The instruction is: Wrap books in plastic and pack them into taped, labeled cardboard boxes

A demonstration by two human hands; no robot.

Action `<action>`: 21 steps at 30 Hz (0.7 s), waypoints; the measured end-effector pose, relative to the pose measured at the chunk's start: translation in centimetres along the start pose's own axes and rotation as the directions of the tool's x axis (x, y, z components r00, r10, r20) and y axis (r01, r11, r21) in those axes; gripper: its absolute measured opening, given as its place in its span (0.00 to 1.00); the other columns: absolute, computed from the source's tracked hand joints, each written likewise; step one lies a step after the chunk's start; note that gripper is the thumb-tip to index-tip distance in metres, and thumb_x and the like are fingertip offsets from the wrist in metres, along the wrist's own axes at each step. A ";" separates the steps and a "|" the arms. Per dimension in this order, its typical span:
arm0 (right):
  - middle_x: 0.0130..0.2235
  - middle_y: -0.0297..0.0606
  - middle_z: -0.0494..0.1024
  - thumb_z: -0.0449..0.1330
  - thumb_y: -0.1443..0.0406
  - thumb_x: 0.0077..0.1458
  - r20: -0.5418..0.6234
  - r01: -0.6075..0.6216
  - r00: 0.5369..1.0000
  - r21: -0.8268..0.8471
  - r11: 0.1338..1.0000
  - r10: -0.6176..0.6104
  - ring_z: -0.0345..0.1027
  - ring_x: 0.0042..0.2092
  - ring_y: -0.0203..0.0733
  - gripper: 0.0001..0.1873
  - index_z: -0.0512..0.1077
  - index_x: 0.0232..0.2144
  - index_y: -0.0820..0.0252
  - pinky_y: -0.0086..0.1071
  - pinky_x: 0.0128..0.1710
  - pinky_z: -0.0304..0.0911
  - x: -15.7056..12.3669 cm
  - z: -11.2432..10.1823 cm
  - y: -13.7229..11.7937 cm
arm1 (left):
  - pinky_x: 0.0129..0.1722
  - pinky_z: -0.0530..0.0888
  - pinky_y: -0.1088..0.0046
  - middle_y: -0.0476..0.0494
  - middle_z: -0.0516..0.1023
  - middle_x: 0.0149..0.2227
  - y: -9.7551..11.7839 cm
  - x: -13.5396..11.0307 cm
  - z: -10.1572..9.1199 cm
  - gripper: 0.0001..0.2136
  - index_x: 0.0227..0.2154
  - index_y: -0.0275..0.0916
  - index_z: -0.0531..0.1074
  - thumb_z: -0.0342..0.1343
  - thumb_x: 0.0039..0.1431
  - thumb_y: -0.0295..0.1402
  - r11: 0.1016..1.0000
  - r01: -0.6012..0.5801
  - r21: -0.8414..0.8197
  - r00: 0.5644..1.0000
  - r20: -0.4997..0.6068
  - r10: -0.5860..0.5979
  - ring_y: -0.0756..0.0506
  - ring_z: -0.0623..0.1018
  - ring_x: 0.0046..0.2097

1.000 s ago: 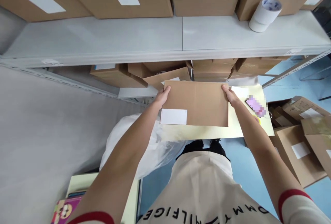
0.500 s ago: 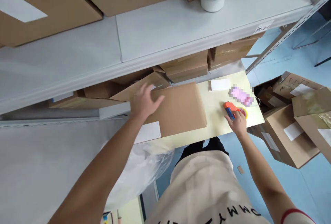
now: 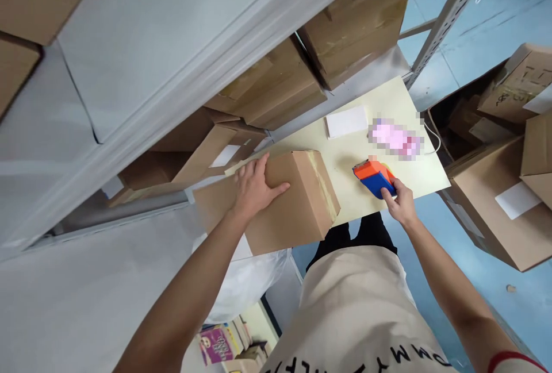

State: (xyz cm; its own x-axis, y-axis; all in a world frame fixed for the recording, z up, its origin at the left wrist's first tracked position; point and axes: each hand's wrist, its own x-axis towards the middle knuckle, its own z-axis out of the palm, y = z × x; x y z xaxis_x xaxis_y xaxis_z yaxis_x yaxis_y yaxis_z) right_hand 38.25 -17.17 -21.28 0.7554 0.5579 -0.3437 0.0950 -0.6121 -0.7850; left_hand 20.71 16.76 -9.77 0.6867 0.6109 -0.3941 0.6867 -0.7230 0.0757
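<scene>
A brown cardboard box [image 3: 302, 206] lies on the pale tabletop [image 3: 414, 180], its right end showing a strip of clear tape. My left hand [image 3: 256, 186] rests on top of this box with the thumb spread from the fingers. In my right hand [image 3: 401, 203] is an orange and blue tape dispenser [image 3: 373, 176], gripped by its blue handle just right of the box. The dispenser's front points left, toward the box end. A white label on the box's near left side is partly hidden by my left forearm.
Behind the table, a grey shelf [image 3: 181, 62] holds more cartons [image 3: 362, 22] and an open box [image 3: 181, 157]. A white stack [image 3: 346, 122] and a blurred pink object [image 3: 394, 137] lie on the table. Cartons [image 3: 504, 200] stand at right; books [image 3: 218, 344] are below left.
My right hand has picked up the tape dispenser and brought it left, toward the box. My left hand has come down onto the box. The view has turned, and the box's taped end now shows.
</scene>
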 end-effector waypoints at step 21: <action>0.22 0.30 0.67 0.61 0.39 0.44 -0.010 -0.013 1.000 0.607 0.795 0.024 0.57 0.23 0.36 0.28 0.71 0.29 0.57 0.31 0.22 0.56 -4.9 1.9 -2.7 | 0.41 0.74 0.66 0.44 0.80 0.31 15.1 2.4 0.3 0.16 0.29 0.34 0.77 0.71 0.47 0.42 0.378 0.333 -0.864 0.690 0.496 0.526 0.49 0.78 0.34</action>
State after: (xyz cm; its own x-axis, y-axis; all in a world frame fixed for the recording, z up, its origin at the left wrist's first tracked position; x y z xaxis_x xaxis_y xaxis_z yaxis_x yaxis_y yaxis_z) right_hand 33.05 -17.17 -18.50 0.7637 0.5376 -0.3573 -0.3279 -0.1538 -0.9321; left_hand 32.65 7.23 -9.89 0.7171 -0.1190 -0.6868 0.6943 0.2091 0.6887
